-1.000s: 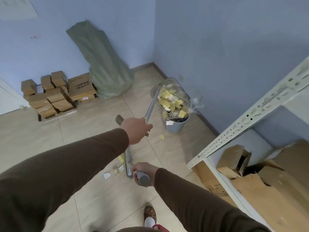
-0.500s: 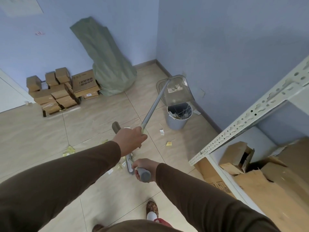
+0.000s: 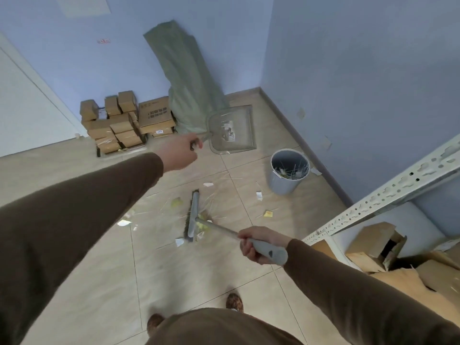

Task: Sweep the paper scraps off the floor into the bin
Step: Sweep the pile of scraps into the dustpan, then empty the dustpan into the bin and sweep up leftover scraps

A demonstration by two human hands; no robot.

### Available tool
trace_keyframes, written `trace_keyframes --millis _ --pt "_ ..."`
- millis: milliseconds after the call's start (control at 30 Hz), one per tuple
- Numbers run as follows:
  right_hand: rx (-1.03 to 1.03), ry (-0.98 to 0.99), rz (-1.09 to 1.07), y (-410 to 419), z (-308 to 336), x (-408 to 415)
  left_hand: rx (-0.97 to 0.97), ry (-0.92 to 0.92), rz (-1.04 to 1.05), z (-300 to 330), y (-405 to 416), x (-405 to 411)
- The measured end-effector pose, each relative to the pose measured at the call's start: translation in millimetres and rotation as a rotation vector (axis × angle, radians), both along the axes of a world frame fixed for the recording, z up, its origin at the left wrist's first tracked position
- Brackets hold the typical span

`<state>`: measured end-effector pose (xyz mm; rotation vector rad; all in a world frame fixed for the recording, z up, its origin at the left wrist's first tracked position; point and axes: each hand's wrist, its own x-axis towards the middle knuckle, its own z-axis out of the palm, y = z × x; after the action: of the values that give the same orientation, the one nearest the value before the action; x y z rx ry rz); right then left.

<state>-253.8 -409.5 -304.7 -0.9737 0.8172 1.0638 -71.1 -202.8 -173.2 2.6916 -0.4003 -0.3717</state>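
1. Open tiled floor (image 3: 82, 282) lies bare to the left of the broom (image 3: 193, 216), leaving free passage there.
2. Paper scraps (image 3: 268, 213) dot the tiles between broom and bin (image 3: 288, 171), with clear gaps among them.
3. The bin stands close to the right wall (image 3: 361, 83), its open top unobstructed.
4. A metal shelf (image 3: 388, 192) with boxes (image 3: 375, 242) closes the right side.
5. A sack (image 3: 189, 88) and stacked cartons (image 3: 124, 123) block the far wall.

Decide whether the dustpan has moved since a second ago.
Yes. The dustpan was tipped over the bin; now it is held left of it, nearer the sack.
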Motion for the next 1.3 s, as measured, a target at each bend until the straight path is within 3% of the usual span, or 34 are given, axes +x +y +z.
trace_keyframes --millis 100,233,367,567,800,967,1300 --pt "-0.317 -0.258 0.349 2 -10 -17 -0.21 0.134 0.256 13 26 19" --pt "-0.313 -0.281 0.41 -6 -7 -7 -0.247 0.179 0.399 5 70 34" --pt "-0.438 -0.4 0.649 -7 2 6 -0.247 0.202 0.52 -11 112 52" --pt "-0.449 -0.363 0.612 -10 9 56 -0.289 0.24 0.634 -47 161 107" --pt "-0.493 -0.27 0.552 -24 24 141 -0.271 0.338 0.61 -93 202 234" --pt "-0.497 -0.186 0.492 -27 26 199 -0.227 0.407 0.537 -121 200 330" --pt "-0.524 -0.043 0.381 -17 27 259 -0.072 0.317 0.326 -142 146 487"
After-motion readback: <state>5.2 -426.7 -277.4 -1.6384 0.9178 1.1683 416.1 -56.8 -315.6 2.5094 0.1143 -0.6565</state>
